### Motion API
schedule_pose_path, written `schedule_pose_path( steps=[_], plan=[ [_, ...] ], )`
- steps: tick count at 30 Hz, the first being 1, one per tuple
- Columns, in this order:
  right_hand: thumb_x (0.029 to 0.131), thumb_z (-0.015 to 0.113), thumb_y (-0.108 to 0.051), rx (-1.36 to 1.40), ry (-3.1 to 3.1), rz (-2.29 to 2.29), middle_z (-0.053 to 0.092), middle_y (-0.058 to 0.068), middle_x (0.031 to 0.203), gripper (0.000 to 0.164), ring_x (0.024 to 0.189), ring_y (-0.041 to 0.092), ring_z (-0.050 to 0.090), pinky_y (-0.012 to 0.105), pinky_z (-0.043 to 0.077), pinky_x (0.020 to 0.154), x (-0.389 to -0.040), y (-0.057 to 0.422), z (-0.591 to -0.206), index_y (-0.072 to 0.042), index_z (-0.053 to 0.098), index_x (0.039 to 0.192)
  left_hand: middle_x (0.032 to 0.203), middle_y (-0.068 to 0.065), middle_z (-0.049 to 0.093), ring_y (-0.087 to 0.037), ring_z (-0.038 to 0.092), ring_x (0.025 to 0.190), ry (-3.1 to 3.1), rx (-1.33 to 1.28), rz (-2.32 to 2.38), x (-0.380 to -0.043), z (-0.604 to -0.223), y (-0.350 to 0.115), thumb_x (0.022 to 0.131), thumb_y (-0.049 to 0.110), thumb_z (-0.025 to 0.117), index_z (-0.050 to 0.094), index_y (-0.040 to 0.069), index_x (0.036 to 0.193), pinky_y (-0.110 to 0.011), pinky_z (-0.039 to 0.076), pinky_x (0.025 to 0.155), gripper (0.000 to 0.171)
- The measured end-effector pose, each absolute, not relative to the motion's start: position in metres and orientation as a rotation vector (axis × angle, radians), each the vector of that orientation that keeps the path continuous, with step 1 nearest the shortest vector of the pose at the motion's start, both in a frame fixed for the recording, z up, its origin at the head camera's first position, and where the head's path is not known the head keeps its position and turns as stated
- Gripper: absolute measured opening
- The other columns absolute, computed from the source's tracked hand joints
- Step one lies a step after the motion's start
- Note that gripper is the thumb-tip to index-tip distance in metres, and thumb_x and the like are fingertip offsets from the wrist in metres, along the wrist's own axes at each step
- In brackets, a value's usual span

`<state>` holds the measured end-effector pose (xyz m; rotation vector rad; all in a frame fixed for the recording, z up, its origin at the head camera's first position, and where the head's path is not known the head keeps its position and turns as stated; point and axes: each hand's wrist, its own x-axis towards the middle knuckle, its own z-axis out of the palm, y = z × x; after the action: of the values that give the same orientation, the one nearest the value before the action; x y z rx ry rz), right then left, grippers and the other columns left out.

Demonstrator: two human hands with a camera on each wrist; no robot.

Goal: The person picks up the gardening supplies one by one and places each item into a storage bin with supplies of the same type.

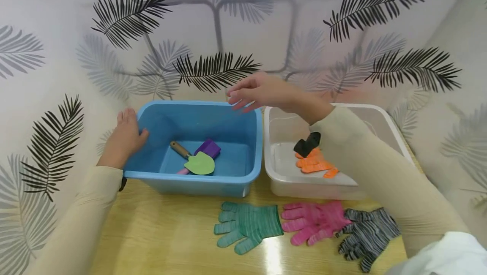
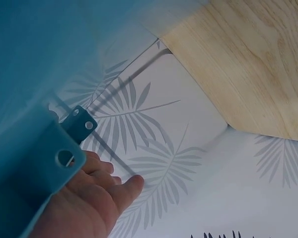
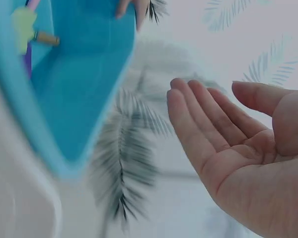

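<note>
My left hand [image 1: 123, 140] holds the left rim of a blue bin [image 1: 194, 177], its thumb over the inner side and its fingers outside. From the left wrist, that hand [image 2: 94, 198] shows beneath the bin's holed lugs [image 2: 69, 158]. My right hand [image 1: 262, 91] hovers above the bin's back right corner, holding nothing; its palm [image 3: 238, 153] faces the right wrist camera with fingers extended. Inside the blue bin lies a trowel with a green blade [image 1: 201, 164] and wooden handle, overlapping a purple tool [image 1: 209, 148] with a pink handle.
Right of the blue bin stands a white bin [image 1: 319, 189] holding an orange glove [image 1: 313, 162] and a black item [image 1: 307, 145]. Along the table's front lie a green glove [image 1: 249, 225], a pink glove [image 1: 316, 222] and a black-grey glove [image 1: 367, 235]. Leaf-patterned cloth [image 1: 251, 34] hangs behind.
</note>
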<state>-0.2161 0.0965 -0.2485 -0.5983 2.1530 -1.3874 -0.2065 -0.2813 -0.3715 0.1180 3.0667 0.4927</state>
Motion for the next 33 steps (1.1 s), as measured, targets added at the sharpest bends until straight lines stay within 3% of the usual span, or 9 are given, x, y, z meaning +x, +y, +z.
schedule_pose_path(
  steps=[8,16,26,30,33],
  plan=[
    [0.095,0.054,-0.027,-0.758,2.729,-0.897,0.061,0.011,0.118,0.037,0.106,0.024,0.057,0.042,0.045,0.090,-0.194,0.190,-0.233,-0.005,0.060,0.123,0.146,-0.036,-0.001,-0.045,-0.006,0.135,3.066,0.132,0.514,-0.200,-0.373,-0.286,0.093,0.016,0.045,-0.002,-0.016,0.140,-0.061,0.013,0.104,0.074],
    [0.097,0.049,-0.030,-0.639,3.006,-0.448,0.061,0.017,0.118,0.041,0.098,0.036,0.061,0.051,0.048,0.081,-0.175,0.291,-0.243,-0.004,0.055,0.127,0.146,-0.035,-0.003,-0.045,-0.008,0.135,3.042,0.133,0.516,-0.200,-0.374,-0.286,0.094,0.019,0.044,-0.004,-0.016,0.140,-0.061,0.011,0.105,0.075],
    [0.096,0.051,-0.030,-0.377,3.119,-0.581,0.052,0.029,0.123,0.053,0.106,0.048,0.050,0.060,0.040,0.085,-0.169,0.379,-0.309,0.002,0.040,0.138,0.145,-0.036,-0.007,-0.046,-0.011,0.134,3.033,0.150,0.520,-0.204,-0.372,-0.287,0.095,0.020,0.042,-0.006,-0.016,0.139,-0.062,0.010,0.104,0.075],
    [0.097,0.049,-0.026,-0.317,3.142,-0.763,0.042,0.036,0.129,0.061,0.116,0.053,0.038,0.065,0.031,0.092,-0.165,0.393,-0.342,0.006,0.025,0.143,0.145,-0.037,-0.005,-0.046,-0.010,0.134,3.035,0.167,0.517,-0.207,-0.373,-0.282,0.094,0.019,0.043,-0.004,-0.017,0.139,-0.062,0.011,0.104,0.074],
    [0.098,0.046,-0.021,-0.307,3.169,-0.863,0.034,0.040,0.132,0.059,0.123,0.055,0.028,0.064,0.020,0.100,-0.163,0.394,-0.359,0.013,0.021,0.141,0.144,-0.038,-0.004,-0.047,-0.009,0.134,3.034,0.168,0.515,-0.207,-0.372,-0.281,0.094,0.018,0.043,-0.004,-0.017,0.139,-0.062,0.011,0.104,0.074]
  ],
)
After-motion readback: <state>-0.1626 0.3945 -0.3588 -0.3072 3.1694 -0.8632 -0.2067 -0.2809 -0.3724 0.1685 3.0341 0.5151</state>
